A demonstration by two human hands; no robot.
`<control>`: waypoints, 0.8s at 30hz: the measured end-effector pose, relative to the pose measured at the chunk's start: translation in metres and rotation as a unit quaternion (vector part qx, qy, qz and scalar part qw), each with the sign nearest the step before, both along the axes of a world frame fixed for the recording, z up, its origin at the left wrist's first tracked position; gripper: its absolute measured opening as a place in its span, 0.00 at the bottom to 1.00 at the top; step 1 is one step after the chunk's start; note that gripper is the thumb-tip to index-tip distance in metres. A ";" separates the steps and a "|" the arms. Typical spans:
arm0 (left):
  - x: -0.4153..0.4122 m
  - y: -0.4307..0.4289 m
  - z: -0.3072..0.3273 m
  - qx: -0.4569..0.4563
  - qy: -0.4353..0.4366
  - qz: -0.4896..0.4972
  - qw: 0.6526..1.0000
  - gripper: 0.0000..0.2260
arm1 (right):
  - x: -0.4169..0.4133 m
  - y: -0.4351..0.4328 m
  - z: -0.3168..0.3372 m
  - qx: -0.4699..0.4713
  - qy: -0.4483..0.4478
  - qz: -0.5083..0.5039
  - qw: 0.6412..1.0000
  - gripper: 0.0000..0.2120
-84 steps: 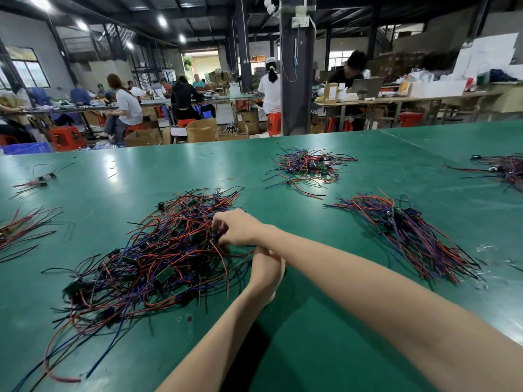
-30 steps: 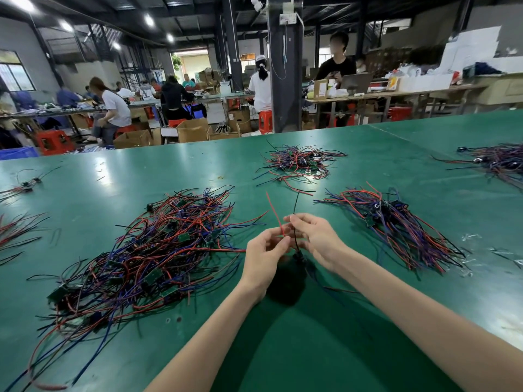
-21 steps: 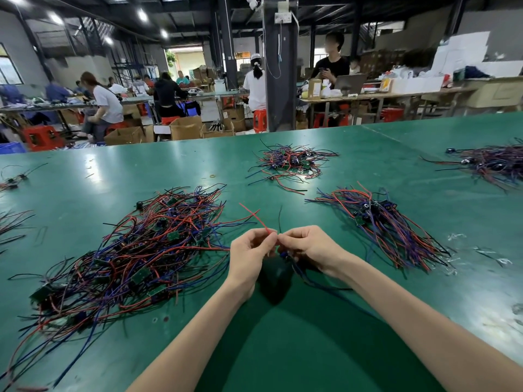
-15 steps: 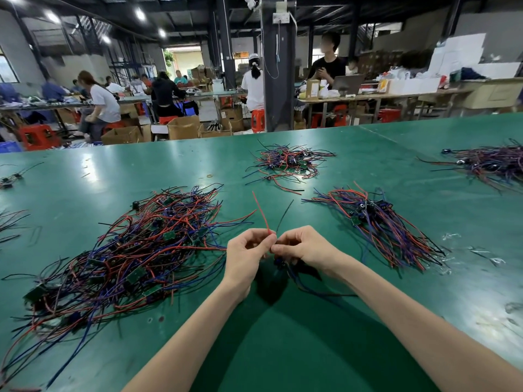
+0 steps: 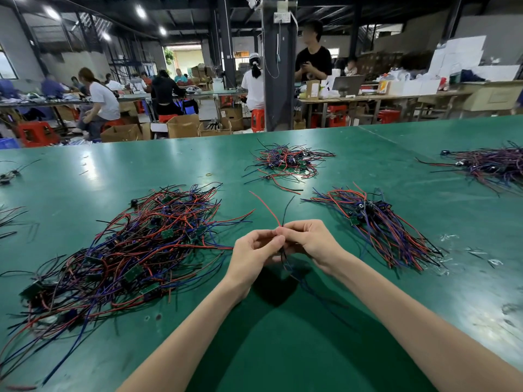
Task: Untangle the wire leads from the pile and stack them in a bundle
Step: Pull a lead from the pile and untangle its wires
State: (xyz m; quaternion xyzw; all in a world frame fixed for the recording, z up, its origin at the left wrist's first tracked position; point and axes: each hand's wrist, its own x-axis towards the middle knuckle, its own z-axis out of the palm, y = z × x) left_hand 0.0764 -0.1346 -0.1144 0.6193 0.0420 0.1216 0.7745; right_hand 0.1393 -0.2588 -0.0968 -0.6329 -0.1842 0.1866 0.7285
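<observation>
A big tangled pile of red, blue and black wire leads [image 5: 133, 250] with small green boards lies on the green table at the left. A straighter bundle of leads [image 5: 379, 224] lies to the right. Between them, above the table, my left hand [image 5: 252, 253] and my right hand [image 5: 308, 241] meet fingertip to fingertip and pinch one wire lead [image 5: 267, 209]. Its red and black ends stick up and away from my fingers. Its dark and blue strands hang below my hands toward the table.
A smaller tangle of leads [image 5: 285, 162] lies farther back at centre, and another heap [image 5: 492, 165] sits at the far right. Loose leads lie at the left edge [image 5: 8, 174]. Clear plastic scraps [image 5: 481, 253] lie right of the bundle. People work at benches beyond the table.
My hands left the big pile with one lead and brought it to the middle of the table. In the last second they stay together, working the lead; its red end has swung left.
</observation>
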 end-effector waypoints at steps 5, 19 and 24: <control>0.000 0.004 0.001 0.000 0.015 0.017 1.000 0.08 | -0.001 0.002 -0.001 -0.003 -0.013 -0.021 1.000 0.05; -0.001 0.000 0.011 -0.049 0.065 -0.029 0.996 0.04 | 0.004 0.000 0.004 0.044 0.091 -0.049 0.994 0.03; -0.003 -0.001 0.016 -0.085 0.082 -0.046 0.992 0.06 | 0.004 0.000 0.005 0.035 0.088 -0.051 0.994 0.04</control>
